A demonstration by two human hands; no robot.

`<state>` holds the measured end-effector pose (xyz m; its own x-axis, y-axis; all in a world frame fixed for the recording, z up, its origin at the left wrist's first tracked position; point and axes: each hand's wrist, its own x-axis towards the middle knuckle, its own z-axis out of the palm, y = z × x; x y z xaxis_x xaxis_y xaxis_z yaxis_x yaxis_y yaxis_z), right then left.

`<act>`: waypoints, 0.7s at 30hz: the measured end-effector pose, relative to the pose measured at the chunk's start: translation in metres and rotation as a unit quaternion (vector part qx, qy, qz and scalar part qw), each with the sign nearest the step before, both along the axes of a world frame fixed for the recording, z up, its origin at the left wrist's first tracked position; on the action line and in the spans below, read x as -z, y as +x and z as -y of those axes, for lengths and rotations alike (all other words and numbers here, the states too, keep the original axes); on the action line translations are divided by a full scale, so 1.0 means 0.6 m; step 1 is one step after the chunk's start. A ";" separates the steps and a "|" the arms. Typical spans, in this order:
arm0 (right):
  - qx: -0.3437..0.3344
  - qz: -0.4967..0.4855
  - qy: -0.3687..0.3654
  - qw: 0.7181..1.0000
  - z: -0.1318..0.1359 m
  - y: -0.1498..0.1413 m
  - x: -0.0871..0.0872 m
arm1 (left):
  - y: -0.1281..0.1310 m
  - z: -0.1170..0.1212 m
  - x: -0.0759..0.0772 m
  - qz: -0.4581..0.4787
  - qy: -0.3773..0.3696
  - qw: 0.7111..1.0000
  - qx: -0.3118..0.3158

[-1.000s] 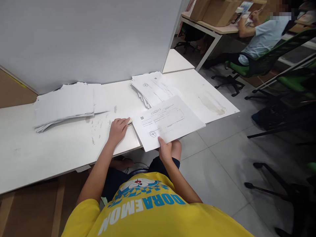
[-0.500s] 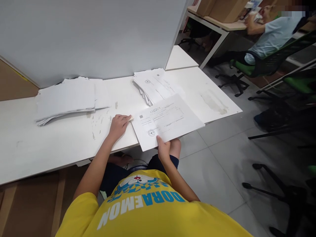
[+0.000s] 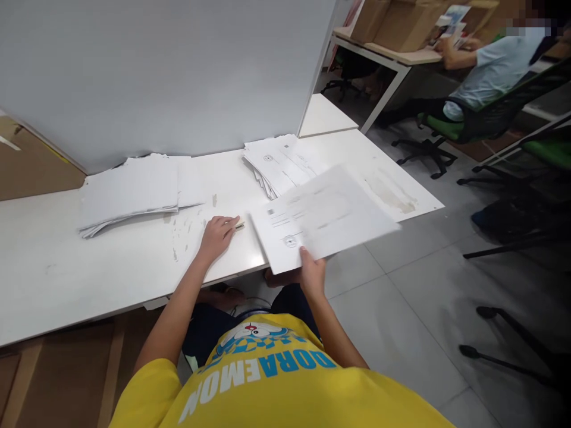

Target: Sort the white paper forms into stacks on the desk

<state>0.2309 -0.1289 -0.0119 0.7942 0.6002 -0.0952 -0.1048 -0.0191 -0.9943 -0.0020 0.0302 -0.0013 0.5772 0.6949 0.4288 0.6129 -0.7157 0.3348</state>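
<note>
I'm looking down at a white desk (image 3: 111,261) backed by a pale grey partition (image 3: 169,71), with grey floor tiles opening out to the right of it. My right hand (image 3: 311,274) sits just off the near edge of the desk, thumb on top and fingers underneath, pinching the near corner of a printed sheet (image 3: 325,217). The sheet runs away from that hand, up and to the right, its long axis slanting across the desk corner so that the far half hangs over the floor; it is motion-blurred, so I can't say whether it rests on the desk or is lifted just clear. Straight beyond the hand, past the sheet, lies a fanned pile of printed pages (image 3: 279,163), touching or just under the sheet's far left edge. My left hand (image 3: 218,235) lies palm-down on the desk to the left of the right one, fingers curled over a small object (image 3: 239,226) that I think is a pen or clip. Further left of that hand, well apart, is a second stack of blank-side-up paper (image 3: 134,190) against the partition. The right hand is plainly the nearer to the sheet. Open desk lies between the two piles; a seated person (image 3: 486,71) works at another table far off to the right.
</note>
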 end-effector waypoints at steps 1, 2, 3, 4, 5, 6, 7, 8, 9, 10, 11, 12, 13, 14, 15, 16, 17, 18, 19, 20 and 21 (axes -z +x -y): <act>0.036 -0.005 0.019 0.999 -0.008 0.014 -0.012 | -0.002 -0.001 0.000 0.016 -0.005 1.000 0.004; 0.072 -0.010 0.049 0.996 -0.019 0.027 -0.025 | -0.003 -0.001 -0.001 0.031 -0.012 0.999 0.009; 0.102 -0.021 0.081 0.991 -0.034 0.038 -0.041 | -0.005 -0.001 -0.002 0.043 -0.021 0.999 0.012; 0.120 -0.034 0.110 0.986 -0.053 0.044 -0.058 | -0.005 -0.001 -0.002 0.051 -0.031 0.998 0.013; 0.116 -0.051 0.131 0.983 -0.075 0.044 -0.075 | -0.005 0.000 -0.003 0.055 -0.041 0.998 0.012; 0.093 -0.068 0.142 0.983 -0.099 0.037 -0.093 | -0.005 0.001 -0.003 0.056 -0.050 0.997 0.009; 0.048 -0.081 0.146 0.985 -0.126 0.023 -0.111 | -0.005 0.002 -0.003 0.052 -0.058 0.997 0.006; -0.017 -0.087 0.150 0.985 -0.154 0.002 -0.127 | -0.004 0.003 -0.002 0.047 -0.065 0.997 0.002; -0.097 -0.091 0.154 0.979 -0.183 -0.026 -0.144 | -0.003 0.003 -0.001 0.042 -0.072 0.997 -0.003; -0.182 -0.099 0.157 0.965 -0.212 -0.060 -0.158 | -0.002 0.003 0.002 0.037 -0.081 0.996 -0.008; -0.259 -0.114 0.154 0.947 -0.242 -0.099 -0.172 | -0.002 0.003 0.004 0.034 -0.091 0.995 -0.013; -0.325 -0.139 0.143 0.924 -0.270 -0.142 -0.183 | -0.002 0.003 0.007 0.031 -0.101 0.994 -0.019; -0.371 -0.170 0.130 0.903 -0.297 -0.189 -0.191 | -0.003 0.003 0.009 0.029 -0.109 0.993 -0.027; -0.399 -0.205 0.114 0.886 -0.323 -0.239 -0.197 | -0.004 0.003 0.012 0.029 -0.117 0.992 -0.036; -0.409 -0.239 0.100 0.875 -0.346 -0.290 -0.200 | -0.006 0.003 0.013 0.028 -0.124 0.991 -0.040; -0.401 -0.271 0.083 0.871 -0.366 -0.342 -0.200 | -0.008 0.003 0.014 0.027 -0.130 0.990 -0.039; -0.390 -0.296 0.071 0.869 -0.384 -0.393 -0.199 | -0.010 0.004 0.014 0.024 -0.135 0.990 -0.036; -0.378 -0.316 0.065 0.868 -0.397 -0.440 -0.196 | -0.012 0.005 0.013 0.021 -0.138 0.990 -0.030; -0.370 -0.339 0.048 0.864 -0.407 -0.484 -0.193 | -0.014 0.006 0.012 0.021 -0.138 0.990 -0.023; -0.376 -0.355 0.034 0.855 -0.411 -0.522 -0.190 | -0.016 0.008 0.010 0.025 -0.136 0.990 -0.019; -0.406 -0.362 0.032 0.839 -0.409 -0.552 -0.188 | -0.018 0.010 0.008 0.031 -0.131 0.991 -0.019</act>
